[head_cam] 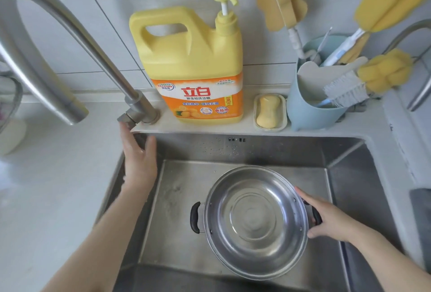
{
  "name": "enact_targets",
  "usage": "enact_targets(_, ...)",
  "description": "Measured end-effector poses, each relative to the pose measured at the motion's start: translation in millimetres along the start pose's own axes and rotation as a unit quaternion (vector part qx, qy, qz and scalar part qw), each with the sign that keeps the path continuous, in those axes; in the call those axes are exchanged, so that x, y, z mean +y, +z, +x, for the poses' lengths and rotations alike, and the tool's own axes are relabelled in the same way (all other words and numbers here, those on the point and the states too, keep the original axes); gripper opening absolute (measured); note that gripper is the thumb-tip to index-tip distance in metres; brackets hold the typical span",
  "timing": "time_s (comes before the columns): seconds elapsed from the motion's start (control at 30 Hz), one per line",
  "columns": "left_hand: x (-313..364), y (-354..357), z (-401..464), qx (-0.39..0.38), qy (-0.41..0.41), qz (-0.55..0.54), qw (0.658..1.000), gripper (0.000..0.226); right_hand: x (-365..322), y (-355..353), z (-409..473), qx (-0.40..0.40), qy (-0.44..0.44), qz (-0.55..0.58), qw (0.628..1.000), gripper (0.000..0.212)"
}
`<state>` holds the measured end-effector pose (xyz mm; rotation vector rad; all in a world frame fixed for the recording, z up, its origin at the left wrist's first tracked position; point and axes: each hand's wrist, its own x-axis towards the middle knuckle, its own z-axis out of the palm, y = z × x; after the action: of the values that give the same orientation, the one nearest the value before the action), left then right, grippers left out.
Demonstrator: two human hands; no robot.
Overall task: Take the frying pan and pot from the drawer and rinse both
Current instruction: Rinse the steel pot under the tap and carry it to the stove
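The pot (255,220) sits in the sink (349,175), right of centre. The right hand (331,218) has its grip clenched on the pot's right handle. The left hand (140,159), grip released, rests at the sink's far-left corner below the tap (137,107).

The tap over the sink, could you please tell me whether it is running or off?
Off. No water leaves the tap, and the pot in the sink looks empty.
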<state>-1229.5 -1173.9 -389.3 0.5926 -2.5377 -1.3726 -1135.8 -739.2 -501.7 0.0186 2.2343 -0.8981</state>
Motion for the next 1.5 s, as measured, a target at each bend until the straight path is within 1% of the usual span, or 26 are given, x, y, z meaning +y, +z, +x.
enact_targets(0.03,-20,4,-15,-0.052,0.030,0.030,0.998,0.080,-1,0,-1,-0.001,0.000,0.001,1.000,0.120)
enact_targets(0.07,-37,11,-33,-0.139,0.036,0.075,0.987,0.092,-2,-1,-1,-0.001,-0.002,0.000,1.000,0.120)
enact_targets(0.1,-52,20,-52,-0.244,0.021,0.135,0.960,0.104,-2,-1,-1,-0.002,-0.003,0.000,1.000,0.120)
enact_targets(0.13,-68,29,-68,-0.341,0.004,0.205,0.917,0.119,-3,-1,-1,-0.003,-0.003,0.000,1.000,0.119)
enact_targets(0.17,-80,39,-81,-0.415,0.000,0.273,0.868,0.132,-5,-1,-2,-0.004,-0.004,0.001,1.000,0.119)
enact_targets(0.2,-89,47,-91,-0.455,0.005,0.321,0.831,0.139,-6,-1,-3,-0.004,-0.005,0.002,1.000,0.119)
enact_targets(0.23,-92,52,-98,-0.472,0.017,0.346,0.811,0.142,-7,-1,-3,-0.004,-0.005,0.002,1.000,0.119)
enact_targets(0.27,-95,56,-100,-0.476,0.026,0.353,0.805,0.143,-8,0,-4,-0.005,-0.005,0.002,1.000,0.119)
enact_targets(0.43,-101,62,-96,-0.482,0.079,0.343,0.802,0.149,-16,2,-11,0.002,-0.018,0.001,1.000,0.120)
enact_targets(0.5,-103,59,-93,-0.476,0.086,0.344,0.805,0.150,-19,3,-16,0.005,-0.026,0.006,1.000,0.121)
enact_targets(0.7,-80,28,-89,-0.405,0.150,0.332,0.839,0.150,-46,-8,-42,0.051,-0.083,0.005,0.995,0.118)
enact_targets(0.77,-64,8,-89,-0.374,0.188,0.319,0.850,0.147,-62,-17,-60,0.085,-0.116,-0.008,0.990,0.116)
enact_targets(0.83,-42,-16,-93,-0.312,0.249,0.285,0.871,0.146,-78,-28,-84,0.135,-0.157,-0.034,0.978,0.115)
enact_targets(0.87,-30,-28,-97,-0.265,0.292,0.264,0.881,0.147,-86,-35,-98,0.164,-0.178,-0.053,0.969,0.115)
enact_targets(0.93,-3,-51,-106,-0.167,0.386,0.220,0.880,0.137,-101,-51,-125,0.228,-0.214,-0.099,0.945,0.118)
enact_targets(0.97,12,-62,-111,-0.123,0.427,0.202,0.873,0.130,-109,-60,-139,0.275,-0.242,-0.122,0.922,0.117)
enact_targets(1.0,30,-73,-115,-0.076,0.468,0.188,0.860,0.124,-117,-70,-152,0.328,-0.280,-0.146,0.890,0.110)
enact_targets(1.07,65,-93,-121,0.020,0.538,0.176,0.824,0.113,-136,-91,-178,0.426,-0.361,-0.178,0.810,0.071)
enact_targets(1.1,83,-102,-122,0.061,0.565,0.175,0.804,0.110,-146,-102,-191,0.465,-0.393,-0.185,0.772,0.055)
enact_targets(1.13,99,-111,-121,0.096,0.587,0.173,0.785,0.110,-157,-113,-202,0.492,-0.420,-0.190,0.738,0.045)
enact_targets(1.2,131,-128,-120,0.152,0.612,0.164,0.759,0.113,-177,-133,-224,0.537,-0.460,-0.214,0.674,0.038)
enact_targets(1.27,159,-144,-118,0.196,0.626,0.164,0.737,0.116,-194,-151,-242,0.564,-0.481,-0.229,0.631,0.035)
enact_targets(1.3,172,-151,-117,0.214,0.632,0.171,0.725,0.117,-202,-159,-249,0.574,-0.493,-0.229,0.612,0.036)
enact_targets(1.33,182,-158,-117,0.228,0.637,0.177,0.715,0.120,-209,-166,-256,0.583,-0.506,-0.226,0.594,0.045)
enact_targets(1.43,208,-174,-119,0.247,0.645,0.187,0.699,0.129,-226,-181,-273,0.595,-0.525,-0.243,0.558,0.088)
enact_targets(1.5,220,-180,-120,0.256,0.647,0.197,0.690,0.135,-231,-189,-281,0.601,-0.531,-0.263,0.536,0.098)
